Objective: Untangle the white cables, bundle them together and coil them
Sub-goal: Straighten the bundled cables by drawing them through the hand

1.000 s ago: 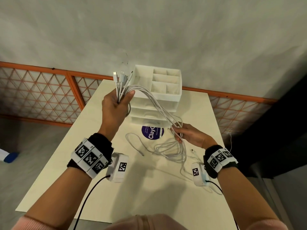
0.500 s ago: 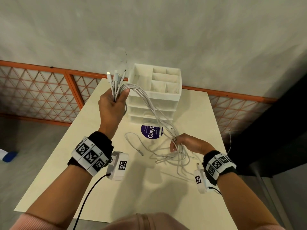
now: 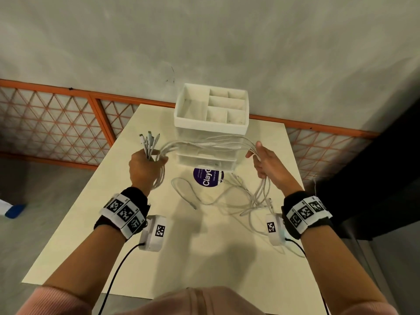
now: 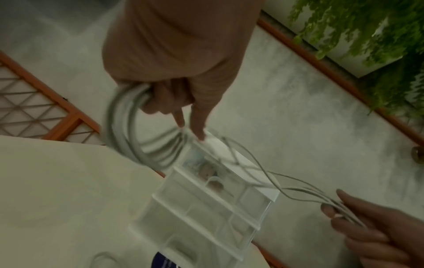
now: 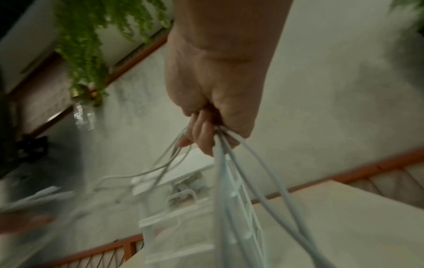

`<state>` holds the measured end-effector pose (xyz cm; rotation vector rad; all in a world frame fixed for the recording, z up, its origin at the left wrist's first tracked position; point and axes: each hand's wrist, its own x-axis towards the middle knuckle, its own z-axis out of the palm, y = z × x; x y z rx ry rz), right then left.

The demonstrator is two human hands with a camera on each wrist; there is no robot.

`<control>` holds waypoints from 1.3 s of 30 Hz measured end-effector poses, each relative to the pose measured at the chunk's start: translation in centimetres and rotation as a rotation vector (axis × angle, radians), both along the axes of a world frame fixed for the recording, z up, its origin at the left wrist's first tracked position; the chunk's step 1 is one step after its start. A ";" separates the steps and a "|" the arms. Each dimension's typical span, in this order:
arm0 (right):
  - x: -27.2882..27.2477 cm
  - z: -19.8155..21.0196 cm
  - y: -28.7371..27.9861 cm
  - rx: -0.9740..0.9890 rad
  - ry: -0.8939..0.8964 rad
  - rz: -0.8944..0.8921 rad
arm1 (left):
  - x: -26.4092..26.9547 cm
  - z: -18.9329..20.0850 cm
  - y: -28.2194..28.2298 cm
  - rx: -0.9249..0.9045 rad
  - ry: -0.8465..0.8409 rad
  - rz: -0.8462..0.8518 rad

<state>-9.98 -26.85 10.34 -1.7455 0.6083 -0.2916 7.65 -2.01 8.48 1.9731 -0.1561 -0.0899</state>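
Observation:
Several white cables [image 3: 204, 142] stretch in the air between my two hands, in front of the drawer unit. My left hand [image 3: 145, 165] grips the bundle near its connector ends [image 3: 148, 138], which stick up above the fist; a loop [image 4: 128, 137] hangs below it. My right hand [image 3: 264, 163] holds the same cables [image 5: 231, 174] further along, fingers curled round them. From it the loose cable tails [image 3: 245, 201] drop in a tangle onto the table [image 3: 204, 258].
A white organiser with drawers [image 3: 211, 123] stands at the table's far side, an open compartment tray on top. A round purple sticker [image 3: 208, 177] lies in front of it. An orange lattice railing [image 3: 56, 123] runs behind the table. A blue object [image 3: 14, 210] lies on the floor at left.
My right hand has risen from the table and swung right, drawing the cables taut across the drawer unit. My left hand has dropped lower with the connector ends.

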 end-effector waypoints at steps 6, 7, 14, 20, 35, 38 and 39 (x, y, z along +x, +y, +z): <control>1.2 3.0 3.1 -0.277 0.250 0.325 | -3.0 2.3 -1.5 -0.168 -0.069 -0.559; 1.4 3.6 4.0 -0.248 0.250 0.392 | -3.9 3.0 -1.9 -0.136 -0.066 -0.682; 1.3 6.7 5.3 -0.121 0.083 0.507 | -5.1 3.3 -3.5 -0.042 -0.085 -0.847; -0.7 0.2 1.9 -0.186 0.211 0.395 | -3.5 6.0 -2.7 -0.049 -0.359 -0.552; -2.2 -4.6 -1.5 -0.130 0.144 0.176 | -0.7 4.4 -0.7 -0.188 -0.360 -0.134; -2.1 -3.7 -2.3 -0.180 0.192 0.266 | -0.4 4.3 -0.2 -0.180 -0.352 -0.058; -2.1 -4.0 -2.6 -0.195 0.241 0.299 | -0.4 4.4 -0.2 -0.186 -0.344 -0.039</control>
